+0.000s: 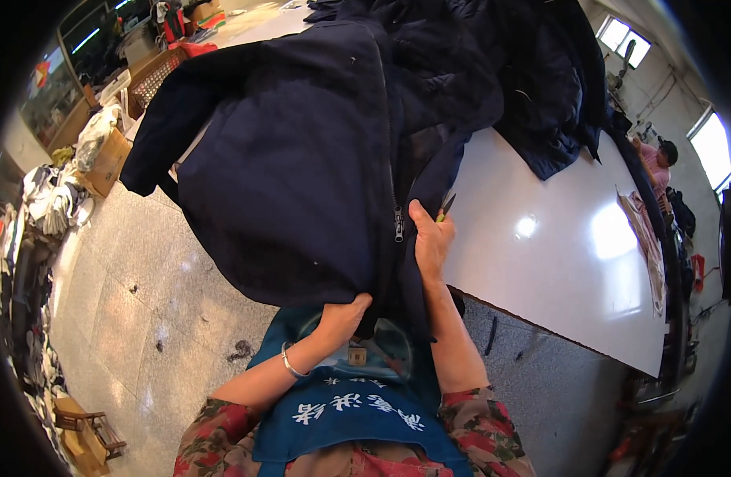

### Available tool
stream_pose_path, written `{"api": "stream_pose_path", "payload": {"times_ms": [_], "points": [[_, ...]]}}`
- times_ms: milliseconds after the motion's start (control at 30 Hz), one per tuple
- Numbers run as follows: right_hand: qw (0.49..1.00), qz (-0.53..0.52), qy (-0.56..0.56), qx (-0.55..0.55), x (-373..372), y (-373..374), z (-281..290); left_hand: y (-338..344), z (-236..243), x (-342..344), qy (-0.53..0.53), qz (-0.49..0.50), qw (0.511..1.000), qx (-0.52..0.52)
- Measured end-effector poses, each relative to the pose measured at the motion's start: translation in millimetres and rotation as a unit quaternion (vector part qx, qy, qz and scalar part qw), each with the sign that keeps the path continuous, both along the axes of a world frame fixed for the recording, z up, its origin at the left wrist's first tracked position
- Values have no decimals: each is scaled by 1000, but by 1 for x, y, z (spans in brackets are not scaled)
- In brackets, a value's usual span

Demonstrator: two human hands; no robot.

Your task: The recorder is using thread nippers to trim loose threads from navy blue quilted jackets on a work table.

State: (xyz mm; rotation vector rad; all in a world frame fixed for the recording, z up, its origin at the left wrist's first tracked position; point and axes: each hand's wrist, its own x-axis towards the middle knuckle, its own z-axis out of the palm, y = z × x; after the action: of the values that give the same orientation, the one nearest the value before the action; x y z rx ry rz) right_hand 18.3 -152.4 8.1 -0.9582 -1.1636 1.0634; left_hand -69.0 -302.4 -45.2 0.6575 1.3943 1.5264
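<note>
One metal-zipped navy fabric jacket (286, 159) extends off a glossy white table (532, 278), left hand (345, 320) pinching its hem, right hand (434, 242) clamping its front edge and small green-handled snips (441, 216).

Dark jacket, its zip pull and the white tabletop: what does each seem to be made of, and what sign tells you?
Dark jacket: matt cloth, likely woven; it creases and drapes softly.
Zip pull: probably metal; silvery, with small bright glints.
White tabletop: smooth, glossy sheet, perhaps laminate or coated board; it mirrors bright light.
</note>
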Motion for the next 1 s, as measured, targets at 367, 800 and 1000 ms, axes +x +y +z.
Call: {"api": "stream_pose_path", "payload": {"times_ms": [367,800,1000], "points": [[999,37,35,2,-2,6,-2,-2,-6,-3,-52,-31,998,31],[998,-8,-15,54,3,3,-12,-2,-3,12,-141,-93,985,28],[969,-141,-179,98,28,4,22,2,1,10,-168,-74,983,-23]]}}
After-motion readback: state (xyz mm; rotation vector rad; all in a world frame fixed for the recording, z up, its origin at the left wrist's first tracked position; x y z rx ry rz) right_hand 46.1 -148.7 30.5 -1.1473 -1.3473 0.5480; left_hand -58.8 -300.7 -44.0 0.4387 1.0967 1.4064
